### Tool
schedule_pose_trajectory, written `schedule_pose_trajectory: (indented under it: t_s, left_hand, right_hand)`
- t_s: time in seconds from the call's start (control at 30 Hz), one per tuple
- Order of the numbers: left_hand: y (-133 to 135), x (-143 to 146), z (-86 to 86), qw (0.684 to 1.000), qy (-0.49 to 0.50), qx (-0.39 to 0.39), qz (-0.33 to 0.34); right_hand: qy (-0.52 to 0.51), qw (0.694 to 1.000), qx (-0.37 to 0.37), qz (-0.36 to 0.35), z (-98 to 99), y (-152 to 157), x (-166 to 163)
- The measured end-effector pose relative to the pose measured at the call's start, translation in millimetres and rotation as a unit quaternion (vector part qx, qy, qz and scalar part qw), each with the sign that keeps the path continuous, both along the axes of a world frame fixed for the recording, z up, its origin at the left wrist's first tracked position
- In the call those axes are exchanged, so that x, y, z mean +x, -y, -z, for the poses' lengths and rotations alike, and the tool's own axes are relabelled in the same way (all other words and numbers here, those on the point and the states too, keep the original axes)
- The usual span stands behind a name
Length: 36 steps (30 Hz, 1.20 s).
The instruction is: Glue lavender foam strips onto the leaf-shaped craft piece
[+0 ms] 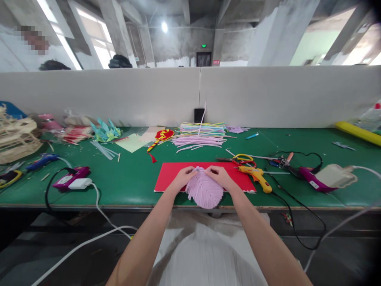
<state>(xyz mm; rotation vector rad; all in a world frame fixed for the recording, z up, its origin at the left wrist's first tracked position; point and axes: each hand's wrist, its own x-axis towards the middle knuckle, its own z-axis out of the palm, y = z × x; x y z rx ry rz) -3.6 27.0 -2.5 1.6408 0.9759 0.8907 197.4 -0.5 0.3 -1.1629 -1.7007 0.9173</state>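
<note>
A pink fringed leaf-shaped piece (204, 191) made of strips lies on a red sheet (169, 174) at the near edge of the green table (131, 178). My left hand (183, 177) pinches its upper left edge with closed fingers. On the upper right edge, my right hand (220, 176) pinches the same piece. Both hands meet at the top of the piece, fingertips almost touching.
A yellow glue gun (256, 175) and yellow-handled scissors (242, 159) lie right of the red sheet. A pile of pink and coloured strips (199, 137) sits behind it. A magenta glue gun (73, 176) with cables lies left. A grey partition (199, 95) bounds the far side.
</note>
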Motion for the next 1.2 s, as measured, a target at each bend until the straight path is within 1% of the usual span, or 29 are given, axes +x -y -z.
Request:
schedule_pose_trajectory:
  t_s: [0.33,0.6,0.83,1.2]
  left_hand:
    - [1.1,0.5,-0.6,1.000,-0.004,-0.006,-0.010]
    - [0.3,0.4,0.3,1.000,-0.005,-0.002,-0.002]
    - [2.2,-0.8,-0.6,1.000,-0.015,0.011,0.017]
    - [2.9,-1.3,-0.4,0.998,-0.037,0.038,0.020]
  right_hand:
    - [-0.002,1.000,0.000,0.002,-1.1,0.7,-0.1]
    - [-0.001,1.000,-0.002,0.001,-0.8,0.5,0.2]
    - [-0.005,1.000,-0.010,-0.003,0.8,-1.1,0.1]
    - [-0.007,1.000,-0.009,-0.013,-0.5,0.1,-0.1]
